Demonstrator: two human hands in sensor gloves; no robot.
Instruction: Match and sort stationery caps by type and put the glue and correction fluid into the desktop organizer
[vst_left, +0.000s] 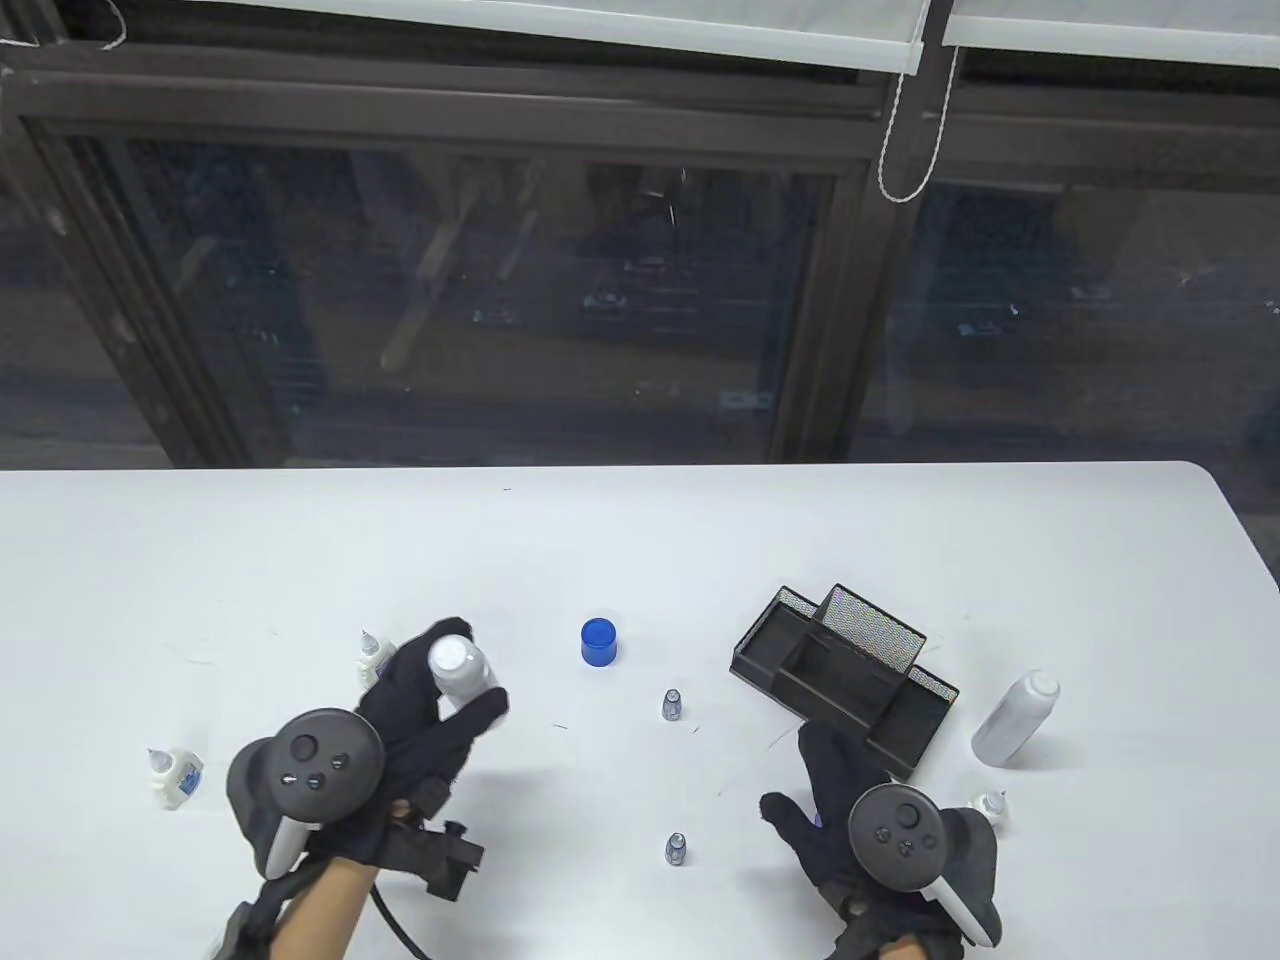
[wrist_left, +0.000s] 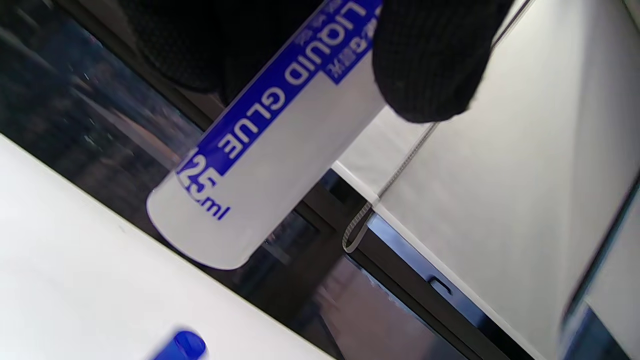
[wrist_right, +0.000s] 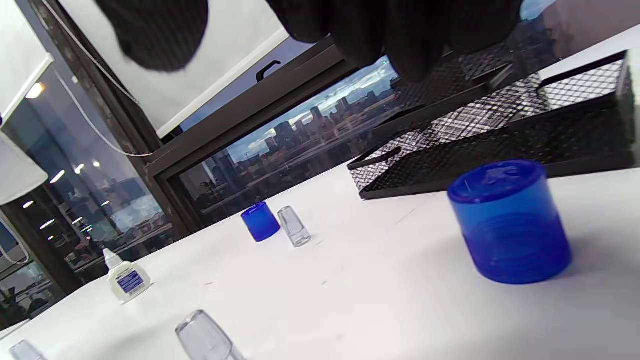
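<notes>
Left hand: nearest to me, the left hand (vst_left: 420, 720) has fingers and thumb wrapped round a liquid glue bottle (wrist_left: 260, 150), lifted off the white table (vst_left: 300, 540) with its base pointing away from the palm; the neck end is hidden in the glove.
Right hand: the right hand (vst_left: 830, 810) is spread and relaxed, low over the table just in front of the mesh organizer (vst_left: 760, 660), holding nothing; the near blue cap (wrist_right: 510, 225) sits right under it, and I cannot tell whether they touch.
Done so far: I judge it an early stage, since no bottle shows inside the organizer and no cap looks fitted.
Left to do: cap both glue bottles and the small ones, then put them in the organizer.
Large glue bottles: two, the held one and the second glue bottle (vst_left: 1015, 718), standing right of the organizer.
Blue caps: two, the near one and the far blue cap (vst_left: 598, 641) at mid-table.
Small nozzle bottles: three, the upper-left small bottle (vst_left: 375, 657), the far-left small bottle (vst_left: 176, 777) and the right small bottle (vst_left: 990, 803), half hidden by the tracker.
Clear caps: two plainly, the upper clear cap (vst_left: 672, 705) and the lower clear cap (vst_left: 676, 849), well apart from any bottle.
</notes>
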